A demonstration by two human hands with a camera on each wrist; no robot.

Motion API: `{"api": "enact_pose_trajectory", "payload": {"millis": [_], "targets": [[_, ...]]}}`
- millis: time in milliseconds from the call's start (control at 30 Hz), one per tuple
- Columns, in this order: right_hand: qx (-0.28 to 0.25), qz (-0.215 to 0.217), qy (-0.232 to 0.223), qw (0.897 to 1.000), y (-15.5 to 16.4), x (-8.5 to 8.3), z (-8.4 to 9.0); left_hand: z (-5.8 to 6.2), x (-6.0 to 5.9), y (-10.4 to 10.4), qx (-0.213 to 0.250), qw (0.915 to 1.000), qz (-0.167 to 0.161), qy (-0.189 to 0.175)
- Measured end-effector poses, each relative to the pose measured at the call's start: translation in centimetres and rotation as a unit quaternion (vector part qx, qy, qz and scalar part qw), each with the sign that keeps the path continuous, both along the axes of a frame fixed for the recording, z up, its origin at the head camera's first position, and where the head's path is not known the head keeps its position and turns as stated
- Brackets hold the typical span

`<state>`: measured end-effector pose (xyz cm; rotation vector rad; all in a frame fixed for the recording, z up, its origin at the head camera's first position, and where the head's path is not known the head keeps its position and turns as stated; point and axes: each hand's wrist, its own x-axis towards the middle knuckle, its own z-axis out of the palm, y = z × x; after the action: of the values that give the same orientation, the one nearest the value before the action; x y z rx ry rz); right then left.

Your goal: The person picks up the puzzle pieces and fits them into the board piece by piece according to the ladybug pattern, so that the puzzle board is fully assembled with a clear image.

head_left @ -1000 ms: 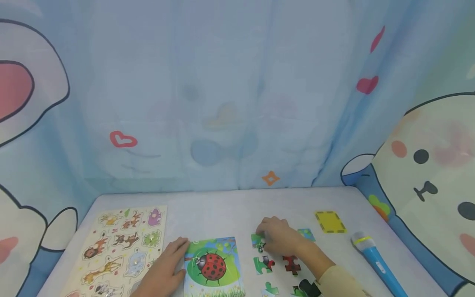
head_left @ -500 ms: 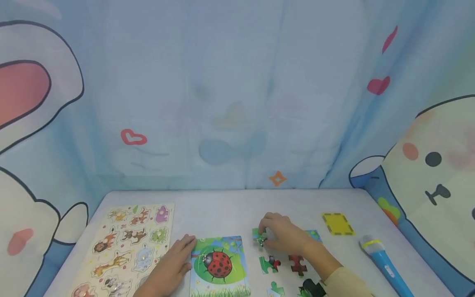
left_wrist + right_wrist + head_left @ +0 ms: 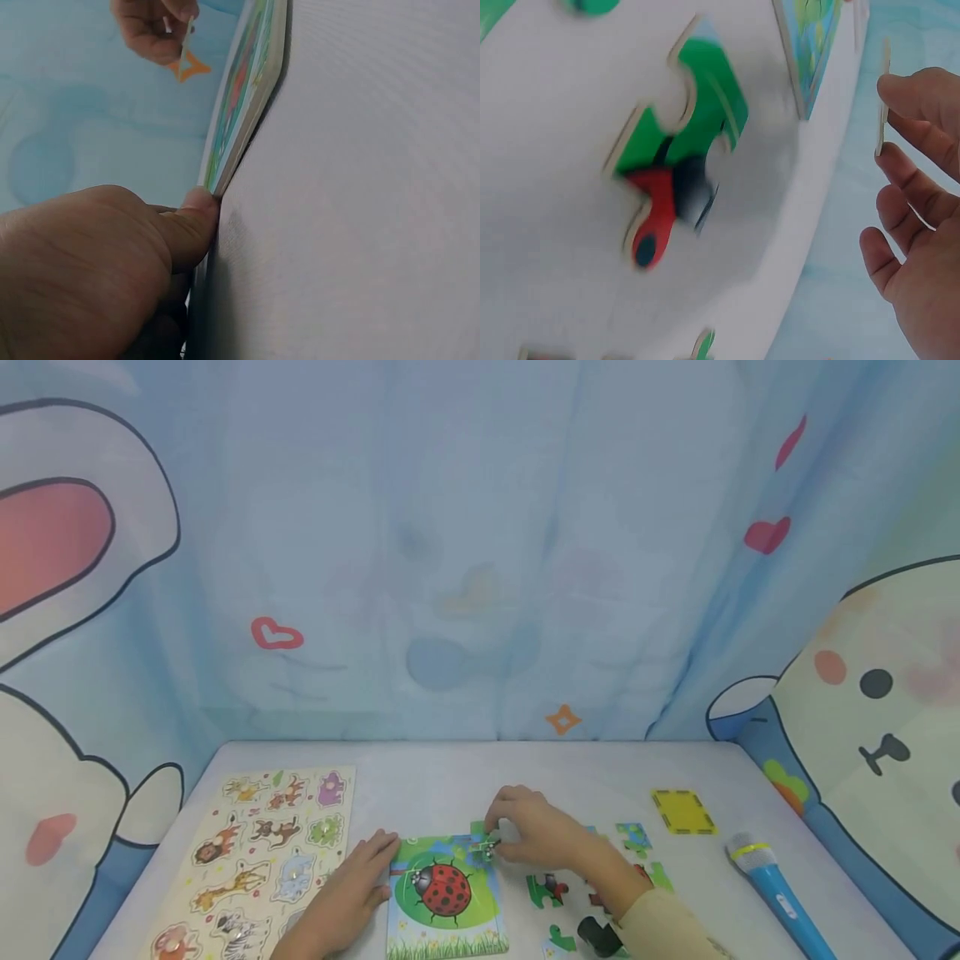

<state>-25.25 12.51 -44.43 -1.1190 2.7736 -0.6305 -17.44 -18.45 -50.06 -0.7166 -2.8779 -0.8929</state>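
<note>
Pinching: the right hand (image 3: 536, 837) holds a small jigsaw piece (image 3: 486, 846) between fingertips and thumb, raised just over the ladybug puzzle board's (image 3: 446, 897) far right corner; the right wrist view shows the piece edge-on between the fingers (image 3: 919, 112).
Left hand: the left hand (image 3: 347, 897) lies with straight fingers against the board's left edge, thumb (image 3: 196, 217) touching its corner, grip relaxed and holding nothing.
Risk: the piece could likely slip from so light a pinch, or go down askew, since its tabs cannot be seen lined up with the board's picture.
Second risk: the board might slide on the smooth table (image 3: 450, 777) if the left hand eases off while the piece is pressed in.
Loose pieces: a green-and-red piece (image 3: 679, 150) and others (image 3: 633, 837) lie right of the board, under the right forearm, where a sleeve could sweep them.
Further right of the board: a yellow card (image 3: 682, 811) and a blue toy microphone (image 3: 772, 893).
Left of the board: an animal peg puzzle (image 3: 255, 860).
</note>
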Motion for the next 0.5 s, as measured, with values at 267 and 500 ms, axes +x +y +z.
{"api": "enact_pose_trajectory", "payload": {"millis": [267, 500], "targets": [[-0.008, 0.021, -0.015, 1.0, -2.9, 0.4, -0.5, 0.1, -0.1, 0.1, 0.005, 0.9999, -0.005, -0.01], [0.004, 0.053, -0.027, 0.998, -5.5, 0.7, -1.3, 0.2, 0.0, 0.0, -0.001, 0.9997, -0.005, -0.022]]}}
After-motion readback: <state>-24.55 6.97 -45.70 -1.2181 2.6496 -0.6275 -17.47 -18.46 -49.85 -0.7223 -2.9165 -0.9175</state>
